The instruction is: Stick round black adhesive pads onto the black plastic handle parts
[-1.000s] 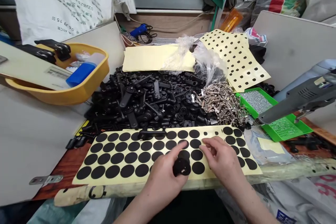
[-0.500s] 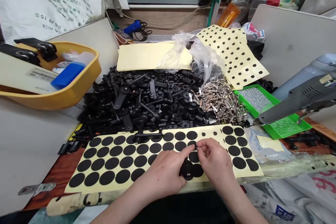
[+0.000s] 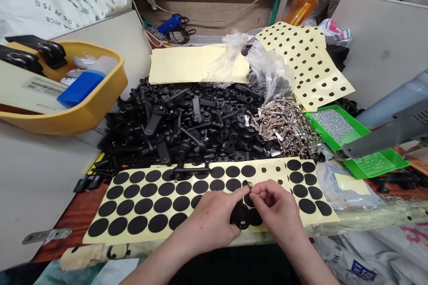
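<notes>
My left hand (image 3: 217,216) is closed around a round black part (image 3: 240,216), its index finger stretched toward my right fingertips. My right hand (image 3: 277,207) pinches at the edge of a black sticker beside that index fingertip; the sticker is mostly hidden by the fingers. Both hands are over a cream sheet (image 3: 137,232) with rows of black round stickers. Toward the right of the sheet, a few spots show only small black dots. A black arm-shaped part (image 3: 191,171) lies across the sheet's back edge.
Behind the sheet is a heap of black plastic parts (image 3: 200,120), with metal clips (image 3: 287,127) at its right. A green tray (image 3: 371,162) and a grey power tool (image 3: 388,136) are at the right. A yellow bin (image 3: 103,107) juts in at left.
My fingertips have lifted the sticker's edge from the sheet. The view has shifted slightly, and my left hand still holds the round black part.
</notes>
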Demonstrator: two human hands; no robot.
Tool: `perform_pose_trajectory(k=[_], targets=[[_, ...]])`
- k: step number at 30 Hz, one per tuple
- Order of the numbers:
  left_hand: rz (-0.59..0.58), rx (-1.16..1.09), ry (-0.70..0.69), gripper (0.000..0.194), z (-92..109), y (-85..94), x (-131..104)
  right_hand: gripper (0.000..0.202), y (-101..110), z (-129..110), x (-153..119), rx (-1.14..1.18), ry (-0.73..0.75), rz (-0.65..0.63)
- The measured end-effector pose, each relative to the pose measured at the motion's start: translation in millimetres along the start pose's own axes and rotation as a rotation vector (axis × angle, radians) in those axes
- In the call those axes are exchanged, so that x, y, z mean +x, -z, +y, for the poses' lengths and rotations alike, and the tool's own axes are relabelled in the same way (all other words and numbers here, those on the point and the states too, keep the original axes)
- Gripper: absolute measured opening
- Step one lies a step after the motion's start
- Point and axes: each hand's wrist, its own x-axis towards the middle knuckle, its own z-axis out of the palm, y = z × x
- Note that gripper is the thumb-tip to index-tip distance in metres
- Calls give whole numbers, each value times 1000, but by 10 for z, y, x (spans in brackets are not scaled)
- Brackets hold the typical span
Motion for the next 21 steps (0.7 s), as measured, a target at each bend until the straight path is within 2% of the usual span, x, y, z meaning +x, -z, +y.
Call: perform_pose_trajectory(k=[4, 7, 8, 10, 12, 14, 17, 19, 21], targets=[[34, -76, 16, 52, -55, -43, 15, 8, 26, 7, -5, 141, 0, -26], [74, -294, 20, 39, -133, -45, 8, 7, 50, -4, 6, 173, -3, -64], [86, -376, 18, 38, -153, -23, 4, 7, 56, -10, 9, 169, 1, -74], [84, -450, 2, 47, -166, 65, 5, 7, 67, -24, 7, 155, 18, -84], [33, -347, -20, 64, -132, 197, 38, 8, 74, -39, 0, 135, 42, -85], [-40, -132, -53, 72, -63, 336, 108, 8, 81, -55, -9, 108, 73, -81], [-106, 94, -137, 59, 45, 480, 247, 7, 91, -74, -15, 72, 99, -75], [-126, 158, -192, 50, 87, 520, 317, 7, 101, -83, -15, 57, 106, -85], [-140, 178, -212, 48, 101, 537, 353, 8, 116, -93, -19, 48, 103, -103]])
